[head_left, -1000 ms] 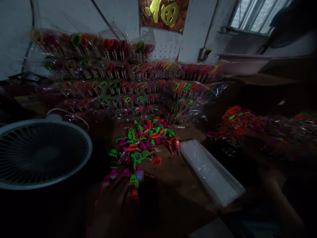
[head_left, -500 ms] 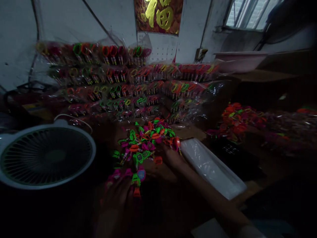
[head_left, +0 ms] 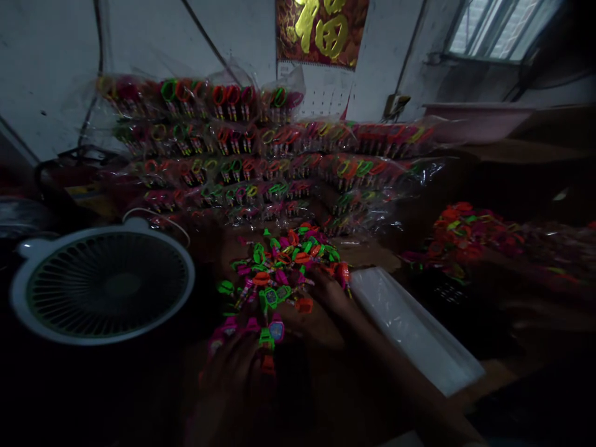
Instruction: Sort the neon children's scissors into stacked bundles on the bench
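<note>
In the dim light, my left hand (head_left: 230, 366) is closed around several toy watches, whose magenta, green and orange faces and straps stick out past the fingers. One of these is a magenta toy watch (head_left: 276, 330) with a pale blue face; beside it shows a green toy watch (head_left: 266, 338). My right hand (head_left: 329, 290) reaches into the near right side of a loose pile of bright toy watches (head_left: 279, 257). Its fingertips are lost in shadow among the watches, so their grip is unclear. A single orange watch (head_left: 304, 305) lies just left of that hand.
A stack of clear bags filled with toy watches (head_left: 279, 167) stands against the wall. To the left is a round fan (head_left: 112, 282). White plastic bags (head_left: 414, 329) lie right of my right forearm. Another heap of watches (head_left: 465, 233) sits farther right, near a pink basin (head_left: 475, 121).
The whole view has shifted, so most things sit farther right. My right hand has drawn slightly back toward me at the pile's edge. My left hand still holds its watches.
</note>
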Motion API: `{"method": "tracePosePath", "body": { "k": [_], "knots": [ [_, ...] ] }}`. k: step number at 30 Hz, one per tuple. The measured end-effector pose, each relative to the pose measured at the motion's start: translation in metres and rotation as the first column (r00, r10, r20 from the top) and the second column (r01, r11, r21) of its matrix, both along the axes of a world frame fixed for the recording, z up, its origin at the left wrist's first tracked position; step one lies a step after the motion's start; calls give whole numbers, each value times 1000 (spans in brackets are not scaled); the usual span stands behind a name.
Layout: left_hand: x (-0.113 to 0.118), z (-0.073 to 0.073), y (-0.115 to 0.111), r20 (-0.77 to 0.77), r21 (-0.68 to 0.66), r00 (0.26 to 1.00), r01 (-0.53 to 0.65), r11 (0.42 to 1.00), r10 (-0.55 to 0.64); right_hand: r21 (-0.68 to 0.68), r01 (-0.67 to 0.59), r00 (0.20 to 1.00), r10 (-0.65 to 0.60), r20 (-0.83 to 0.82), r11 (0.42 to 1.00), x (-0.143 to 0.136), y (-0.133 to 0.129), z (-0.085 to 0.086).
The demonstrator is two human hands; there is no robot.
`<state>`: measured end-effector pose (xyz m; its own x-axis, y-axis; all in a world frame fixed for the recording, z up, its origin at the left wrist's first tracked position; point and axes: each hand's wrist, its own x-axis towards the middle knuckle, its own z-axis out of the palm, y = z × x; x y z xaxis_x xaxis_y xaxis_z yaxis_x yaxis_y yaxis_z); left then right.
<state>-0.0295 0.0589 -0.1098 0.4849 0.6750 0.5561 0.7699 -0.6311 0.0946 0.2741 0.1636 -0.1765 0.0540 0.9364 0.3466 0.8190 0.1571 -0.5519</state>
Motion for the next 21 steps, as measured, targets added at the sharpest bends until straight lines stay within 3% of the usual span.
{"method": "tracePosePath", "body": {
  "k": [4,15,21],
  "knots": [
    [0,2,-1,-20,42,1000,1,999,0,-6,24,996,-23,83,1000,-15,0,-2],
    [-3,-2,3,-83,96,994,76,993,-68,38,67,993,-71,98,997,-32,-4,-3],
    [1,8,0,-92,127,994,73,989,-62,17,57,997,-58,56,998,-31,-30,17]
  ]
}}
